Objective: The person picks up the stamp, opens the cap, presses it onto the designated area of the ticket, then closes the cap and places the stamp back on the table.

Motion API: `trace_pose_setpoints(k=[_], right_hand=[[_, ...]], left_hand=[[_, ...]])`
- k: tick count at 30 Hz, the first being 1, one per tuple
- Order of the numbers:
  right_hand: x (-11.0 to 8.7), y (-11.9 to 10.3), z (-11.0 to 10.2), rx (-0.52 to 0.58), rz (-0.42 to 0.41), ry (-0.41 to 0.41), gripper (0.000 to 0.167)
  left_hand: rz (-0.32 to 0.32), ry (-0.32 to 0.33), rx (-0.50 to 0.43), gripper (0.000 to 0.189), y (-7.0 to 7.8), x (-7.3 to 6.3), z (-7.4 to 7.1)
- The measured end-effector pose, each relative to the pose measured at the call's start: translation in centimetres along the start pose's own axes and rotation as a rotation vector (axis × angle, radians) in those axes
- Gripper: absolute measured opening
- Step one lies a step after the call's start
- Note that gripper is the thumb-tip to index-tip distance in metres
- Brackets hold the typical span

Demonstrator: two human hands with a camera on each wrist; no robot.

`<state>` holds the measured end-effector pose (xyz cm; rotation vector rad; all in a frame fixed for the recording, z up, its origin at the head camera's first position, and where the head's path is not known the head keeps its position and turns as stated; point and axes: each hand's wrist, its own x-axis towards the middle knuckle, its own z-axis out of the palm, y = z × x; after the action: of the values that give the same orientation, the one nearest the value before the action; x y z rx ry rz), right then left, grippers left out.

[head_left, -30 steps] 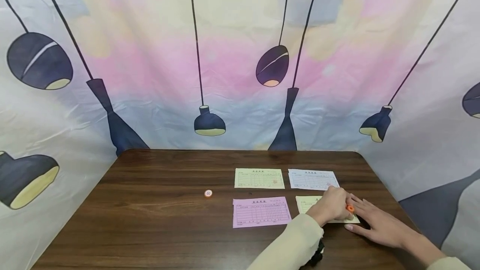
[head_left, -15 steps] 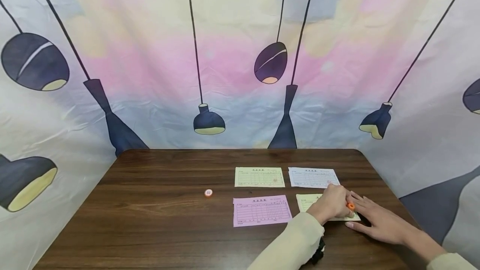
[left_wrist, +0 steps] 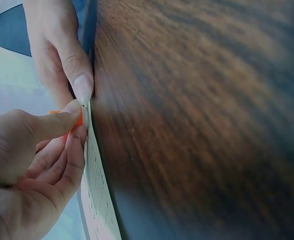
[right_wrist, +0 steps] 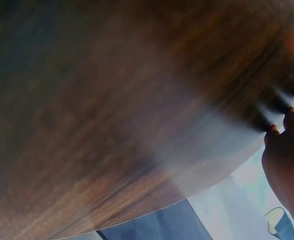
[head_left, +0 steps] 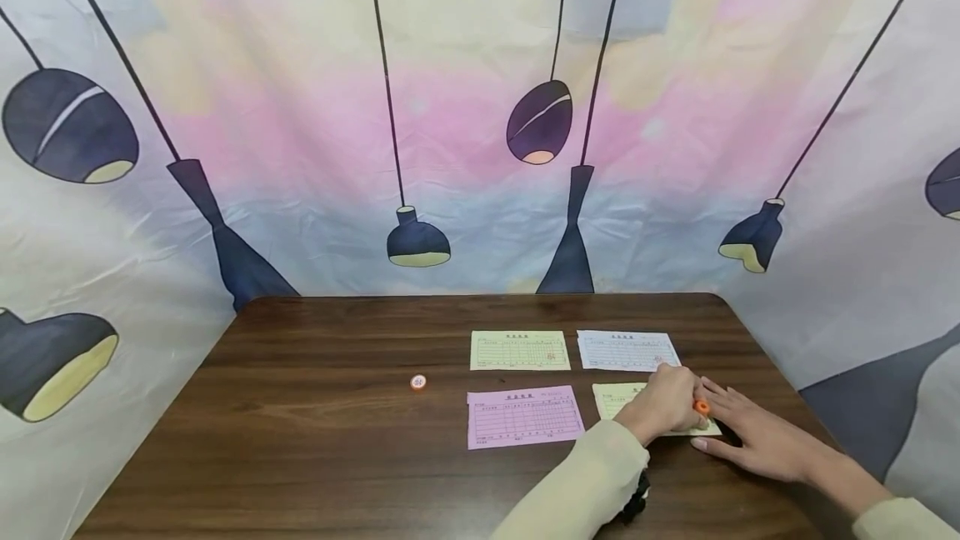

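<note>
My left hand pinches a small orange stamp between thumb and fingers, low over the lower-right yellow slip. In the left wrist view the stamp stands against the slip's surface; its printing face is hidden. Fingers spread and fairly straight, my right hand rests on that slip's right edge, its thumb beside the near corner. Only part of the right hand shows at the right wrist view's edge. Part of the slip lies hidden under the left hand.
Behind lie a yellow-green slip and a white slip, each with a red mark. A pink slip is to the left. A round orange-rimmed piece with a white top sits farther left on the brown table.
The view shifts slightly. Both hands keep their places on the slip, the left still holding the stamp and the right still resting flat.
</note>
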<state>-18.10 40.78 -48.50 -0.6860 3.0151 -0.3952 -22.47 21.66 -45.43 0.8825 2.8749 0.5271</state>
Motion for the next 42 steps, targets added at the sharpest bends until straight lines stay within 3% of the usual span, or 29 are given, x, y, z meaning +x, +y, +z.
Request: trace_pose_setpoints(k=[11, 21, 29, 36, 42], right_hand=[[-0.2, 0.0, -0.3, 0.022, -0.069, 0.016, 0.073], [0.2, -0.1, -0.8, -0.1, -0.008, -0.019, 0.076], [0.2, -0.1, -0.5, -0.073, -0.024, -0.019, 0.076], [0.4, -0.1, -0.4, -0.049, -0.013, -0.024, 0.075], [0.5, -0.3, -0.7, -0.007, -0.037, -0.021, 0.078]], left_hand=[[-0.007, -0.01, -0.003, 0.03, 0.6, 0.1, -0.6], [0.021, 0.052, -0.057, 0.025, 0.1, -0.1, -0.1], [0.062, 0.074, -0.188, 0.01, -1.0, -0.5, -0.2], [0.056, 0.07, -0.431, 0.018, -1.9, -1.1, -2.3], [0.067, 0.105, -0.531, 0.016, -3.1, -1.9, -4.1]])
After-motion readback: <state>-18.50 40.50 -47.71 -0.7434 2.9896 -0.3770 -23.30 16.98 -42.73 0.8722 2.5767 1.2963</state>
